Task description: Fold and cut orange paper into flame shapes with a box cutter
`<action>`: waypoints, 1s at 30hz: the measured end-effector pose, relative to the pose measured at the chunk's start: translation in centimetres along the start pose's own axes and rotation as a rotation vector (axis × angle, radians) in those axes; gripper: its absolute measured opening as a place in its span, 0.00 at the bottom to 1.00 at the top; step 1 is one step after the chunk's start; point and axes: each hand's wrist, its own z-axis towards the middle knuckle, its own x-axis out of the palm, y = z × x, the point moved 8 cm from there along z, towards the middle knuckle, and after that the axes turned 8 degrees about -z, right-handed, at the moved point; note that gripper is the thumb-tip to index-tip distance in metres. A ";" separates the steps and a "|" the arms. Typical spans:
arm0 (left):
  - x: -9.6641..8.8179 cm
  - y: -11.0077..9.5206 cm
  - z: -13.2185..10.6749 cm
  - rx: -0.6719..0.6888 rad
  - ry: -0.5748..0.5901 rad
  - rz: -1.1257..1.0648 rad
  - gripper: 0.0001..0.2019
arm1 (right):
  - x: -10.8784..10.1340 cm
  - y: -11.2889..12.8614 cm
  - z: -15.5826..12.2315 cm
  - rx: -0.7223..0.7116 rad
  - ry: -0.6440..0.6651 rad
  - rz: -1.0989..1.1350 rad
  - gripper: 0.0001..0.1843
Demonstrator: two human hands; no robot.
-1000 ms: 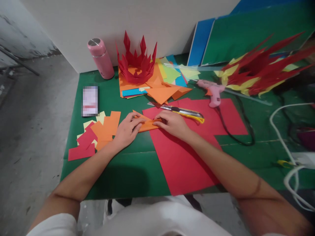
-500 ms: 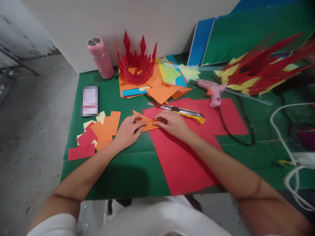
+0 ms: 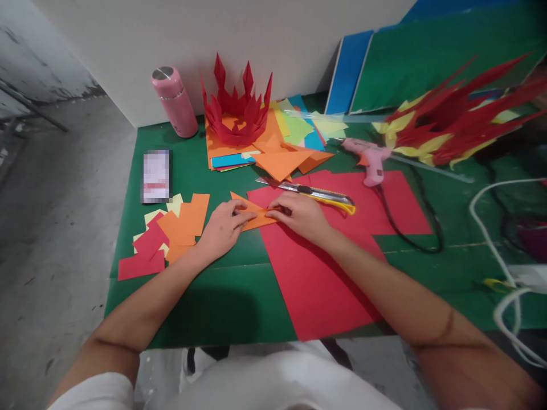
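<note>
A folded piece of orange paper (image 3: 255,221) lies partly on the green table and partly over a large red sheet (image 3: 325,285). Its left part is gripped by my left hand (image 3: 224,228), thumb and fingers closed on it. My right hand (image 3: 301,216) pinches the paper's right side, covering that end. Just beyond my right hand rests a yellow-handled utility knife (image 3: 316,195), blade out and pointing left. Small orange, yellow and red paper pieces (image 3: 179,225) are heaped left of my left hand.
At the back stand a pink bottle (image 3: 176,105) and a red folded-paper crown (image 3: 237,117). Folded orange triangles (image 3: 284,162) lie nearer. To the right are a pink glue gun (image 3: 371,159) with a black cord, a red-and-yellow paper piece (image 3: 448,125) and white cables (image 3: 482,228). A phone (image 3: 156,176) lies left.
My left fingers have shifted very slightly on the orange paper, the thumb a bit further right. Both hands keep hold of it, and everything else looks the same.
</note>
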 end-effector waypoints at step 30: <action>0.6 0.2 -0.1 -0.062 0.075 0.071 0.20 | -0.1 -0.1 0.1 0.026 0.018 0.014 0.15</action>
